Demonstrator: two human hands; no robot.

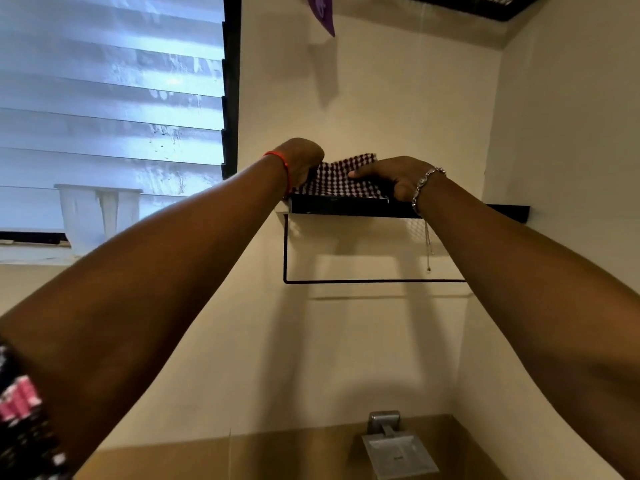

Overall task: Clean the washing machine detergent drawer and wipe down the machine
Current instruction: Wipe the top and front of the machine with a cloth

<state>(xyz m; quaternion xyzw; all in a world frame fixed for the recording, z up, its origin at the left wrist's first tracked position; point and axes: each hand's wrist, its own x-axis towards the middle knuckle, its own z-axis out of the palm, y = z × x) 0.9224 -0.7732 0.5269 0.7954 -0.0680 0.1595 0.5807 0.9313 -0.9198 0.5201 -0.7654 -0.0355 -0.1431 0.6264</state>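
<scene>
Checked cloth (346, 178), dark red and white, lies on a black wall shelf (509, 211) mounted high on a cream wall, at the shelf's left end. Both arms reach up to it.

The left hand (303, 159), with a red band (281, 164) on the wrist, rests at the cloth's left edge. Its fingers are hidden behind the hand, so their position cannot be determined.

The right hand (389, 176), with a silver bracelet (424, 185) on the wrist, grips the cloth's right edge. The thumb lies flat on top and the fingers curl down over the shelf's front lip.

A thin black rail (363, 281) hangs under the shelf. A louvred window (110, 98) is at left, with a white container (86, 213) on its sill. A metal fitting (394, 448) is on the wall below.
</scene>
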